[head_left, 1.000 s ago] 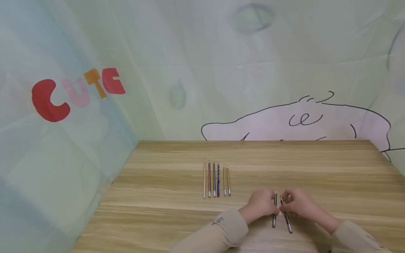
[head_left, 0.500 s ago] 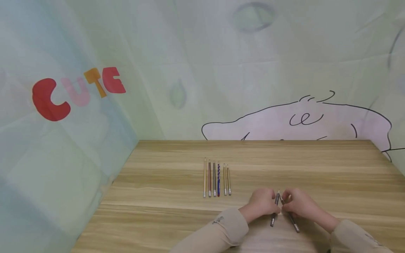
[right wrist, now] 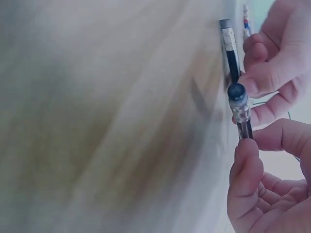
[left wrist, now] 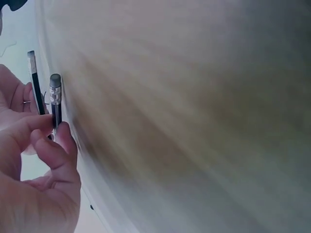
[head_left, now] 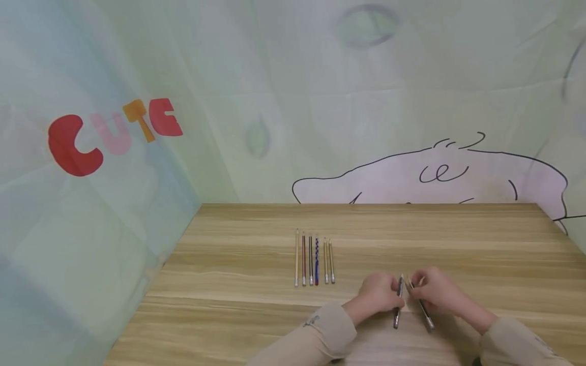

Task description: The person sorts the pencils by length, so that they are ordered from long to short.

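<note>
Near the front right of the table in the head view, my left hand (head_left: 377,294) pinches a dark pencil (head_left: 397,317) between thumb and fingers. My right hand (head_left: 435,288) pinches a second dark pencil (head_left: 427,314). The two pencils lean toward each other, points away from me and close together. In the left wrist view, the left pencil (left wrist: 56,92) shows a dark eraser in a silvery ferrule. The right wrist view has the right pencil's dark eraser end (right wrist: 239,104) in front, with the left pencil (right wrist: 229,46) behind. Fingers hide part of both shafts.
Left of my hands lies a row of pencils: a long plain one (head_left: 296,259), a dark red one (head_left: 303,259), a black one (head_left: 311,260), a blue patterned one (head_left: 317,262) and two shorter tan ones (head_left: 329,262). A printed cloth (head_left: 238,101) stands behind the wooden table (head_left: 220,284).
The right pencil's eraser end has swung right, and the pencil now sits slightly farther from me. The left pencil's point has tilted slightly right. The row of pencils has not moved.
</note>
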`<control>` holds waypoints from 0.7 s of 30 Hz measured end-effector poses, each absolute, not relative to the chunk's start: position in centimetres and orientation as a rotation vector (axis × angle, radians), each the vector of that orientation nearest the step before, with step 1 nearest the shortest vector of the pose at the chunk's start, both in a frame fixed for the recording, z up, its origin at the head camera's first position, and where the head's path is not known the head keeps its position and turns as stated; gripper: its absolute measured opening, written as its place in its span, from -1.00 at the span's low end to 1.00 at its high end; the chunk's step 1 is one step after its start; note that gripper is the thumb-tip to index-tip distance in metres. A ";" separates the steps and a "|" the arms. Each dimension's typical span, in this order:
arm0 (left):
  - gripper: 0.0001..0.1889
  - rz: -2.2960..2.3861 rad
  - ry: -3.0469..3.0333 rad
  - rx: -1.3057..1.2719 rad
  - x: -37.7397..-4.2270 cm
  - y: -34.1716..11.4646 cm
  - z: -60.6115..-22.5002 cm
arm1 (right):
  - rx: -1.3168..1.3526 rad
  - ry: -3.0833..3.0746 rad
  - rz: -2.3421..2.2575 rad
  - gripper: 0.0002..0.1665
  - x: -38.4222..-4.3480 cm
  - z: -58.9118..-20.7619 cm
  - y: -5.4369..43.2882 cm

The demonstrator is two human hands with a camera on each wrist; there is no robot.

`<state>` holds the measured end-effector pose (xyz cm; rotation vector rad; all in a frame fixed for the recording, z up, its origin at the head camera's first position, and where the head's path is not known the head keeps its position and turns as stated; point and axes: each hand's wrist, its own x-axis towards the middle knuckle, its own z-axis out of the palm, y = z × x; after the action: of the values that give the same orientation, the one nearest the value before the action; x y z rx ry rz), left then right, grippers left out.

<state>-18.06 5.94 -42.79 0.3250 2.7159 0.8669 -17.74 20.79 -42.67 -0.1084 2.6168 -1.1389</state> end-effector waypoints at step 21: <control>-0.77 1.445 2.487 0.250 -18.9 5.9 -42.8 | -0.139 2.515 -1.453 -0.63 -18.9 -40.8 21.5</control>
<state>-18.86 5.91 -42.82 0.2500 2.4869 1.4447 -18.91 21.51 -40.82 -0.1386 2.5154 -1.4534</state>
